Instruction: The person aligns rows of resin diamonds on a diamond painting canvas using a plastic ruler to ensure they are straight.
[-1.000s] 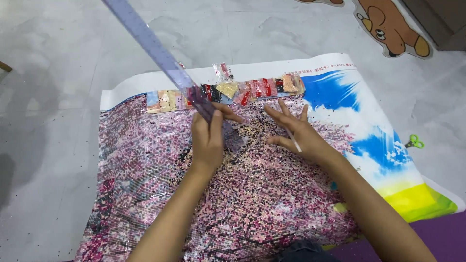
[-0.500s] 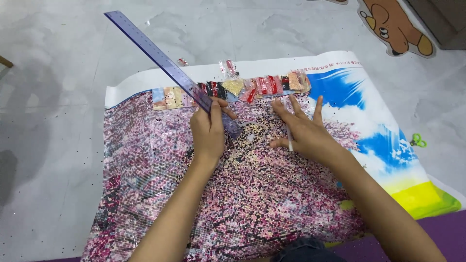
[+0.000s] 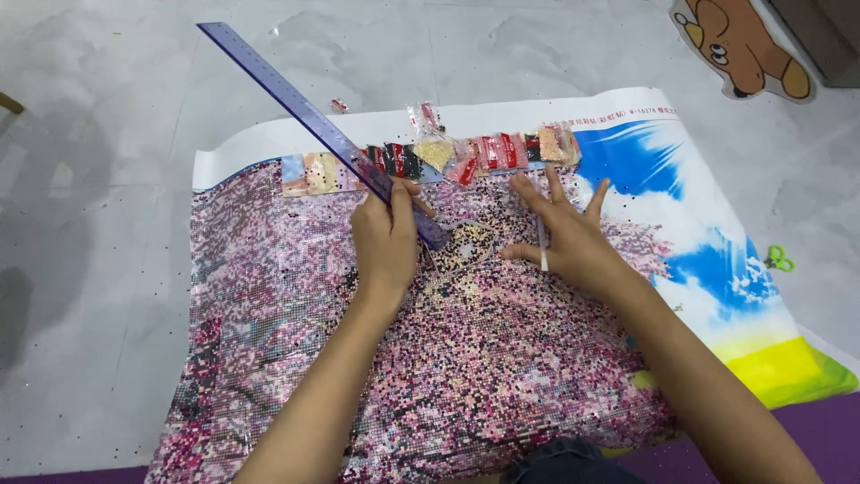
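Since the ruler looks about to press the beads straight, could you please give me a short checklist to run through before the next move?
1. Left hand grips the purple ruler: ok, fingers wrapped round its near end.
2. Ruler flat on the bead canvas: not ok, its far end sticks out over the grey floor.
3. Right hand steadies the canvas: ok, fingers spread flat on it.
4. White pen kept clear of the ruler: ok, it sits between the right hand's fingers.
5. Bead packets clear of the ruler: cannot tell, the ruler crosses their row.
6. Green scissors out of the way: ok, on the floor.
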